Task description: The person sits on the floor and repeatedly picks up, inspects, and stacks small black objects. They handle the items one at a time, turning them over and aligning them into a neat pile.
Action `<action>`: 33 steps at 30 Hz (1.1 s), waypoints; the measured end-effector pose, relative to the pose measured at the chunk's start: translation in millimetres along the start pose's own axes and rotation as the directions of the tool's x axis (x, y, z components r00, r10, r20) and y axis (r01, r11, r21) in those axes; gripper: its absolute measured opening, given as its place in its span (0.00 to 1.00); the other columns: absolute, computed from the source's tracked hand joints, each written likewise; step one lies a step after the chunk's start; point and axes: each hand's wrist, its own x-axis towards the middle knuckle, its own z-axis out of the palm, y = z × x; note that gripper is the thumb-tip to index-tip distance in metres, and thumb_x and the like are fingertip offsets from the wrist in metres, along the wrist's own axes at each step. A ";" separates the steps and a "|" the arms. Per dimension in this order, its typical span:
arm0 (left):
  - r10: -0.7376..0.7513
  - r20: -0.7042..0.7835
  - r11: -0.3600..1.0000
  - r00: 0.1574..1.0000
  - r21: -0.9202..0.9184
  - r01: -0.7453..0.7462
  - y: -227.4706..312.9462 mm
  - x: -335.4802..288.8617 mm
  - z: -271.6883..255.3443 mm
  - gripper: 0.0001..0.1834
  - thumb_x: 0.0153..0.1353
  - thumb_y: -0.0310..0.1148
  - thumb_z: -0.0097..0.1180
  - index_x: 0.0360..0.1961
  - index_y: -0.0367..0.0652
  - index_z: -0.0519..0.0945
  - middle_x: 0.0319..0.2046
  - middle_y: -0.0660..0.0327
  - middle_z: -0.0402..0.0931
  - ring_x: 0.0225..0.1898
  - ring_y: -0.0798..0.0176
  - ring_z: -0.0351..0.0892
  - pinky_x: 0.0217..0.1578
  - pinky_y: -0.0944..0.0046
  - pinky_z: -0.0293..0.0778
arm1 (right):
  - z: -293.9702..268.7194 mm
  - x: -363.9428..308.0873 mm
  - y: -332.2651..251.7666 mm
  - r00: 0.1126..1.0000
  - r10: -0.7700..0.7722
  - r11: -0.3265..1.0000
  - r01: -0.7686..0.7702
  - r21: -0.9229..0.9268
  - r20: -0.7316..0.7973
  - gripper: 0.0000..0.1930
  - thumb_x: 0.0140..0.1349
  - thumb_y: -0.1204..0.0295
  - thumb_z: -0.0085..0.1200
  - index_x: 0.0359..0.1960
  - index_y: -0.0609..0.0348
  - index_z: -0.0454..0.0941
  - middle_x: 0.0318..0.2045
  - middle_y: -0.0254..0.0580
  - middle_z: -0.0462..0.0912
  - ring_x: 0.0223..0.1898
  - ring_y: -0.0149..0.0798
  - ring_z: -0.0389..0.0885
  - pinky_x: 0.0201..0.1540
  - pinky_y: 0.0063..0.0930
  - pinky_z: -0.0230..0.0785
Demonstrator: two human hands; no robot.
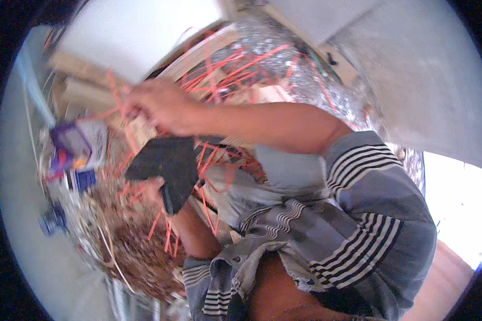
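Observation:
My left hand (155, 191) is closed on a dark grey, flat, folded-looking piece (168, 160); whether it is cloth, leather or rubber I cannot tell. Above it, my right hand (166, 104) is blurred by motion, its fingers bent together around a thin orange-red strip (124, 125). That strip crosses other bits near the fingertips. Beyond my right forearm lies a tangle of similar orange-red strips (235, 72). More of them hang below the dark piece, next to my left forearm.
A white panel (139, 37) with a wooden edge stands at the upper left. Purple and white packaging (77, 147) lies at the left, near a dark blue object (53, 219). Brown shredded-looking litter (144, 257) covers the ground. A large grey surface (428, 80) is at the right.

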 end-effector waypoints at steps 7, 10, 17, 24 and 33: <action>-0.095 -0.248 0.967 0.964 0.206 0.148 -24.5 28.3 64.0 0.24 0.45 0.42 0.55 0.45 0.43 0.76 0.46 0.54 0.71 0.49 0.53 0.73 0.51 0.51 0.72 | -52.7 14.7 -30.5 0.906 -0.397 0.894 0.346 -0.284 -0.147 0.25 0.64 0.53 0.52 0.16 0.60 0.79 0.15 0.52 0.76 0.19 0.51 0.79 0.33 0.46 0.74; -0.124 -0.323 0.954 0.938 0.220 0.202 -18.4 41.6 99.1 0.26 0.45 0.40 0.58 0.47 0.43 0.75 0.49 0.53 0.70 0.50 0.53 0.73 0.52 0.50 0.73 | -83.4 15.6 -38.9 0.941 -0.288 0.889 0.195 -0.415 -0.177 0.22 0.67 0.57 0.54 0.23 0.64 0.80 0.16 0.44 0.79 0.20 0.38 0.79 0.27 0.33 0.71; -0.482 -0.409 0.502 0.774 0.595 0.627 38.5 72.7 117.9 0.33 0.49 0.39 0.63 0.56 0.36 0.73 0.49 0.53 0.76 0.47 0.52 0.77 0.48 0.52 0.76 | -112.6 -42.3 -69.6 0.808 -0.472 0.860 0.333 -0.387 -0.353 0.17 0.69 0.61 0.51 0.33 0.63 0.81 0.24 0.44 0.81 0.26 0.34 0.81 0.31 0.31 0.72; -0.800 -0.215 0.438 0.561 0.429 0.790 80.0 20.7 205.2 0.32 0.46 0.27 0.63 0.56 0.34 0.73 0.47 0.57 0.79 0.47 0.59 0.78 0.51 0.59 0.73 | -92.1 -172.9 -140.4 0.759 0.394 0.841 -0.071 0.536 -0.518 0.11 0.68 0.65 0.56 0.38 0.61 0.81 0.29 0.33 0.82 0.24 0.24 0.75 0.26 0.21 0.67; -0.778 -0.002 0.569 0.629 0.423 0.705 185.1 -48.7 339.1 0.46 0.43 0.41 0.67 0.63 0.29 0.65 0.49 0.53 0.76 0.50 0.59 0.77 0.55 0.60 0.71 | -21.0 -346.5 -285.8 0.681 0.180 0.958 0.044 0.284 -0.710 0.11 0.70 0.64 0.53 0.42 0.60 0.79 0.33 0.33 0.82 0.34 0.27 0.79 0.38 0.23 0.73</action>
